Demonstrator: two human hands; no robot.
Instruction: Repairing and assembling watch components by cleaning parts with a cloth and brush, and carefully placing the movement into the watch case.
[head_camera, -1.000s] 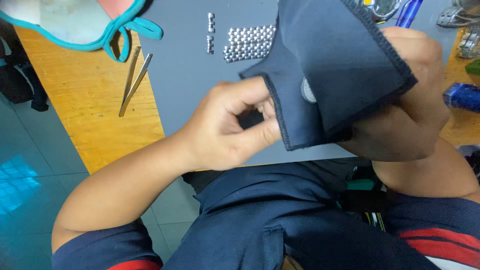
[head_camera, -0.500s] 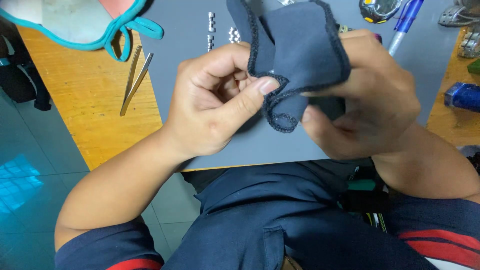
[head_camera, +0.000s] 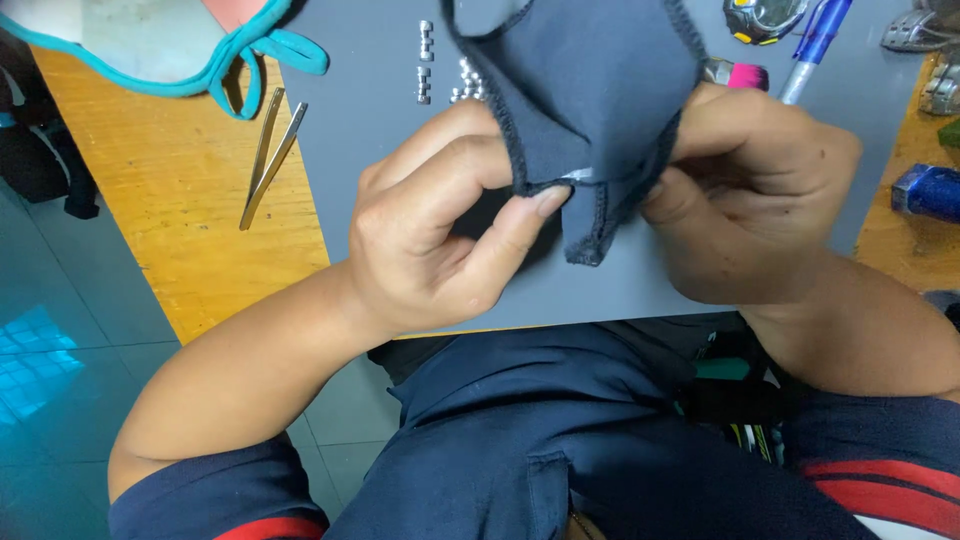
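Both hands pinch one dark blue cloth, held above the grey mat on the tabletop. Left hand grip closed on its hem; right hand grip closed at 3 o'clock. Tweezers lie at 9 o'clock.

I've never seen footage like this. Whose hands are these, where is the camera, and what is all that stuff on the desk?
There is no machine here: a person wears a camera on the head, so you look down at their own two bare hands. The left hand and right hand together pinch a dark grey cloth with a stitched edge, held above a grey mat. The mat lies on a wooden table. On the mat sit small metal links and a blue pen. Metal tweezers rest on the wood, near a teal-edged pouch. Something small and pale shows inside the cloth, but I cannot tell what it is.
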